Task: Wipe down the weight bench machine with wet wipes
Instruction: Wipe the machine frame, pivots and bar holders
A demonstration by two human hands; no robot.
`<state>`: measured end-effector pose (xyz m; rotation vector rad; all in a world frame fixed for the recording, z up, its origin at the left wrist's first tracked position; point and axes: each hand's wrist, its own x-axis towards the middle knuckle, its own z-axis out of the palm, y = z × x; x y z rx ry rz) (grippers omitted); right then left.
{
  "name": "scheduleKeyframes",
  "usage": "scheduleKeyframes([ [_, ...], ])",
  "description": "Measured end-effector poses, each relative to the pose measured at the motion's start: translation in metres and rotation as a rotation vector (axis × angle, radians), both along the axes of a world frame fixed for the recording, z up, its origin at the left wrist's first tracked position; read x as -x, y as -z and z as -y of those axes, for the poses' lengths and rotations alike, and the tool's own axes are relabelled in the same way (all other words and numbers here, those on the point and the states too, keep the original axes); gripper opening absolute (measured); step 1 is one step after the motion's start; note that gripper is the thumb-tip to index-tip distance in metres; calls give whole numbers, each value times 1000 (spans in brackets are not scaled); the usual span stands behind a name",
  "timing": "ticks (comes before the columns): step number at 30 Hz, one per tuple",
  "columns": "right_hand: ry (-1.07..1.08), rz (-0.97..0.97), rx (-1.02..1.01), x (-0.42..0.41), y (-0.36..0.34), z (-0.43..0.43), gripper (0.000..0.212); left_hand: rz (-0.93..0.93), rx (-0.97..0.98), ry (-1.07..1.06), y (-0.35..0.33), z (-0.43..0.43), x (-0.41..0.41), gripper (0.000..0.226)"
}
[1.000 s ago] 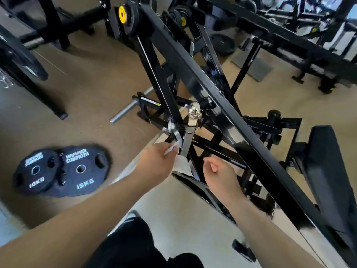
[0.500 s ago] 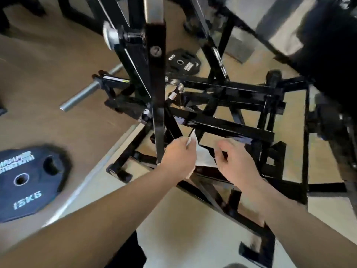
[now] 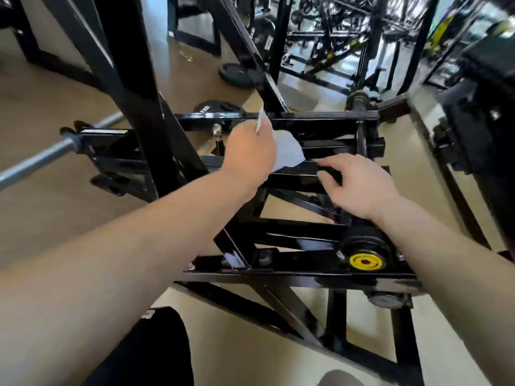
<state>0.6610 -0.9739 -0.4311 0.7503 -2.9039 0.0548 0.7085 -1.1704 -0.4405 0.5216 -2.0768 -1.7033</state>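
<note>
A white wipe (image 3: 288, 151) is pinched in the left hand (image 3: 250, 154) and held just above a black frame bar (image 3: 298, 179) running crosswise, left to right, under both hands. The right hand (image 3: 359, 188) is laid on that bar; whether it grips cannot be told.

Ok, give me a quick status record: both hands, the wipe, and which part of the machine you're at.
left hand: grips white wet wipe
wet wipe: crumpled, just above the middle crossbar
right hand: fingers on that crossbar, grip unclear
floor behind: black weight plate
</note>
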Motion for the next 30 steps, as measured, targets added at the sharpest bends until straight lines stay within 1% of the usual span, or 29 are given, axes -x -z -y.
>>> scheduleKeyframes([
  [1,14,1,70,1,3,-4,35,-54,62,-22,-1,1,8,42],
  [2,21,-3,118,3,7,-5,36,-119,167,-25,0,1,15,40],
  [3,30,-30,129,5,9,-5,39,-180,288,4,6,-2,22,37],
  [4,57,-72,119,7,10,-4,40,-212,417,83,14,-9,28,36],
  [5,108,-110,90,10,10,-4,42,-204,555,200,28,-18,36,39],
  [6,171,-123,48,12,10,-4,44,-158,704,336,42,-29,42,46],
  [7,228,-111,-1,13,8,-4,45,-93,846,448,55,-39,47,52],
  [8,260,-93,-38,14,9,-3,46,-22,945,512,64,-47,49,57],
  [10,264,-79,-65,18,8,-2,48,23,970,558,70,-50,51,63],
  [11,263,-77,-69,20,6,0,50,-3,930,576,69,-48,50,63],
  [12,274,-74,-76,22,7,0,53,-32,841,606,69,-45,46,61],
  [13,280,-74,-85,23,6,-1,55,-60,710,621,68,-42,43,59],
  [14,279,-65,-93,24,8,-2,57,-75,527,614,72,-40,39,57],
  [15,275,-49,-89,24,10,-2,59,-91,332,567,74,-37,35,53],
  [16,270,-35,-81,23,11,-3,60,-98,182,499,76,-36,31,49],
  [17,264,-29,-74,24,13,-3,61,-116,127,419,78,-34,31,47],
  [18,259,-31,-75,26,16,-4,62,-139,153,350,79,-31,35,48],
  [20,260,-47,-88,31,18,-5,62,-171,339,264,77,-25,47,46],
  [21,261,-56,-89,32,18,-5,61,-171,441,267,74,-23,52,36],
  [22,258,-67,-91,31,18,-6,61,-152,526,302,75,-24,57,33],
  [25,239,-75,-177,31,16,-3,65,-28,800,413,82,-36,57,50],
  [26,234,-63,-227,33,15,1,68,3,852,407,85,-39,54,52],
  [28,245,7,-301,40,13,13,76,54,896,392,87,-41,52,54],
  [30,251,73,-304,48,11,23,76,77,903,409,86,-37,50,54],
])
